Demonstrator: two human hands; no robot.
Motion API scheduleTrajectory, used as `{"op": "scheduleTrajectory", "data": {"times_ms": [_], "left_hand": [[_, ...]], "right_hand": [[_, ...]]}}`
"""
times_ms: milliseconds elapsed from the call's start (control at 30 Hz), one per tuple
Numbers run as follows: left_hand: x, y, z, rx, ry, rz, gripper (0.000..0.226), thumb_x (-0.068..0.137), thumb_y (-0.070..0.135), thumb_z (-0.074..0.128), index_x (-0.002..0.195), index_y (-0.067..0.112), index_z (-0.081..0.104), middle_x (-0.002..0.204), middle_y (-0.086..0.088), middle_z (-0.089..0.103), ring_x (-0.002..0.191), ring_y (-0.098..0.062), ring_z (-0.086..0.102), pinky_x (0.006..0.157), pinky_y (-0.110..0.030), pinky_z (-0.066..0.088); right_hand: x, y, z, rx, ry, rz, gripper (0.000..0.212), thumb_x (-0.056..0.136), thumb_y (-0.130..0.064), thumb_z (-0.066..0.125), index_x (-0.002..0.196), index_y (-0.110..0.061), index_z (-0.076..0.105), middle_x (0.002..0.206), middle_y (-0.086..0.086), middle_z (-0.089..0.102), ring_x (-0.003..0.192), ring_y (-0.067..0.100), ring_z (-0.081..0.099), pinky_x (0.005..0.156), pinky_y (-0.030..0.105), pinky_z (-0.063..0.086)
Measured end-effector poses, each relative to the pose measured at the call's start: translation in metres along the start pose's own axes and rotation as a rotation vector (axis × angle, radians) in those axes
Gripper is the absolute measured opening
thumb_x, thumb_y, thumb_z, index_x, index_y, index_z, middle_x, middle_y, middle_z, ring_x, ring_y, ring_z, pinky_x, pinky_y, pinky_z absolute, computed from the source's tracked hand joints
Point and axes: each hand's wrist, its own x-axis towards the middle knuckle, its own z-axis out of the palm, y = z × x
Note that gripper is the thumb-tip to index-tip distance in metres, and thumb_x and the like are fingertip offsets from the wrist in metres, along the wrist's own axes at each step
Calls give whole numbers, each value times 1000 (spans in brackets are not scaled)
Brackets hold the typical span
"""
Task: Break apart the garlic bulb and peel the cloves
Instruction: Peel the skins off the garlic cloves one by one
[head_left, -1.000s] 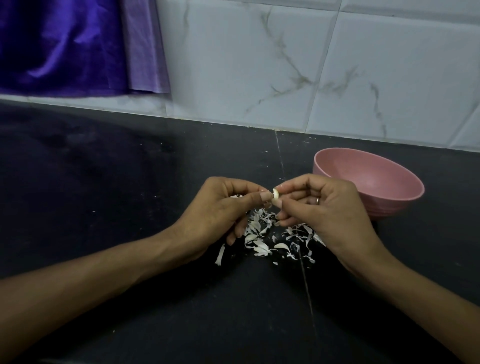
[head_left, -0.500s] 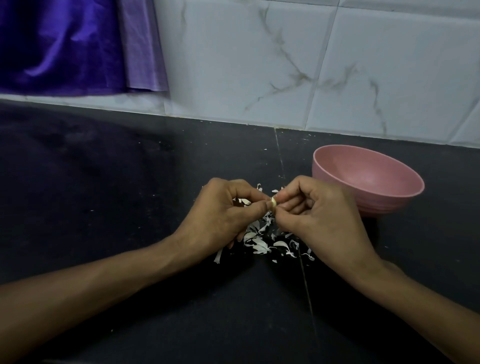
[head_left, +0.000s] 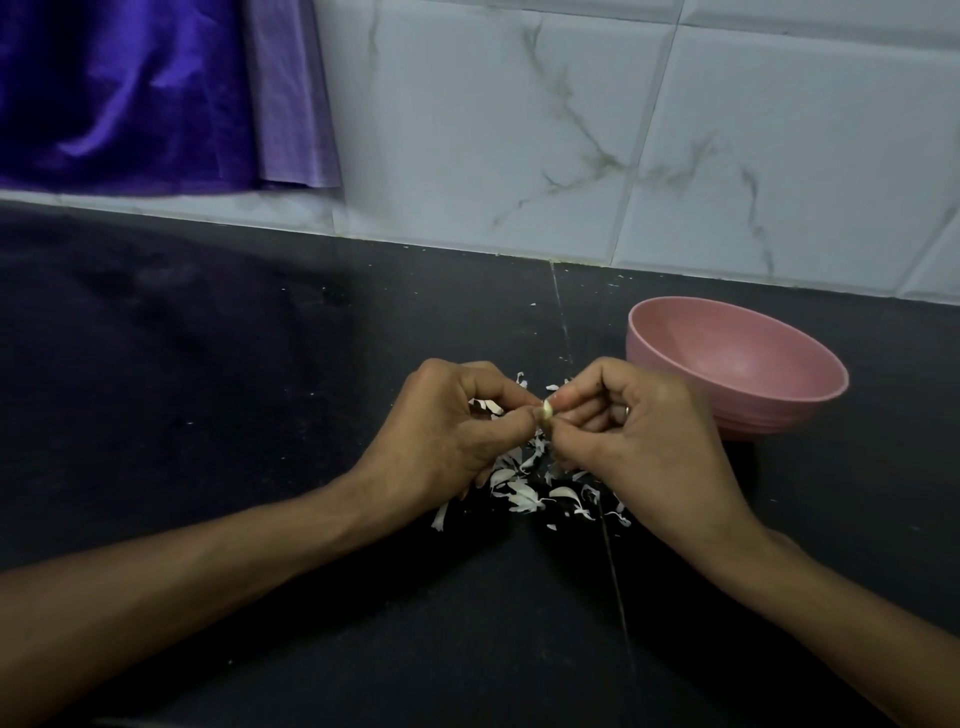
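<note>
Upper left of the frame: a purple cloth (head_left: 130, 93) hung against the marbled wall tiles (head_left: 519, 130). Below, across the whole width: a dark counter (head_left: 208, 364), a seam running down it right of centre. Centre left: the left hand (head_left: 447, 436), fingers curled inward, thumb and forefinger tips pinching one end of a garlic clove (head_left: 547, 410). Centre: the clove itself — small, pale, held just above the counter between the two hands, most of it hidden by fingertips, so how much skin remained could not be told. Directly beneath and slightly toward the lower edge: a scatter of white peelings (head_left: 530, 488) lying on the counter, some under the hands. Centre right: the right hand (head_left: 639, 436), fingers likewise curled, thumb and forefinger pinching the clove's other end; a ring showed on one finger. Right: a pink bowl (head_left: 810, 364), standing near the right hand but apart from it; nothing visible inside it. Handling note, by judgement: the clove would be very light, firm, and slick once bared, its skin papery and brittle — best held by the ends, a nail lifting the skin at the tip.
</note>
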Motion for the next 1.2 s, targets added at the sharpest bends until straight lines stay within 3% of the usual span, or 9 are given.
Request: {"op": "scheduleTrajectory", "data": {"times_ms": [233, 433, 567, 633, 800, 967, 1200], "left_hand": [[1, -1, -2, -18, -14, -16, 12, 86, 19, 73, 80, 8, 75, 62, 1, 61, 37, -13, 48, 36, -19, 36], [3, 1, -5, -64, -29, -51, 12, 87, 22, 72, 79, 14, 75, 59, -28, 57, 37, -22, 43, 35, -19, 35], [3, 3, -8, -61, -33, -72, 12, 87, 24, 70, 81, 15, 75, 46, -16, 52, 33, -16, 41, 35, -18, 35], [3, 3, -8, -35, -22, -41, 11, 88, 24, 71, 81, 15, 74, 49, -14, 56, 32, -13, 42, 35, -18, 35], [2, 2, -8, 143, 11, 136, 7, 87, 15, 72, 80, 17, 75, 63, 18, 64, 38, 0, 48, 42, -10, 34], [2, 1, -7, 233, 14, 220, 6, 86, 17, 73, 82, 18, 77, 76, 12, 67, 45, 1, 50, 48, -7, 34], [5, 1, -8, 35, 4, 27, 11, 88, 19, 71, 81, 11, 74, 51, 11, 60, 32, -5, 44, 36, -14, 32]], "right_hand": [[1, 1, -3, 43, -23, 40, 24, 76, 6, 75, 74, -17, 69, 67, 4, 70, 58, 25, 69, 57, 29, 60], [6, 1, -8, 215, -92, 142, 11, 79, 0, 77, 82, -9, 70, 72, 9, 72, 64, 22, 72, 60, 29, 60], [8, 1, -11, 380, -149, 251, 13, 78, 0, 74, 91, -1, 70, 78, 17, 72, 67, 24, 71, 64, 29, 60], [8, 1, -12, 414, -167, 285, 15, 78, -2, 74, 93, -1, 70, 80, 19, 73, 69, 24, 71, 66, 30, 61], [9, 2, -12, 432, -172, 323, 13, 82, -2, 71, 95, 1, 69, 85, 22, 73, 73, 27, 71, 72, 38, 62], [8, 3, -11, 421, -149, 326, 12, 81, -1, 72, 92, 1, 69, 80, 22, 72, 71, 27, 72, 68, 34, 62], [9, 2, -12, 440, -154, 333, 13, 84, 0, 69, 96, 3, 69, 84, 21, 73, 74, 27, 73, 69, 33, 62]]}}
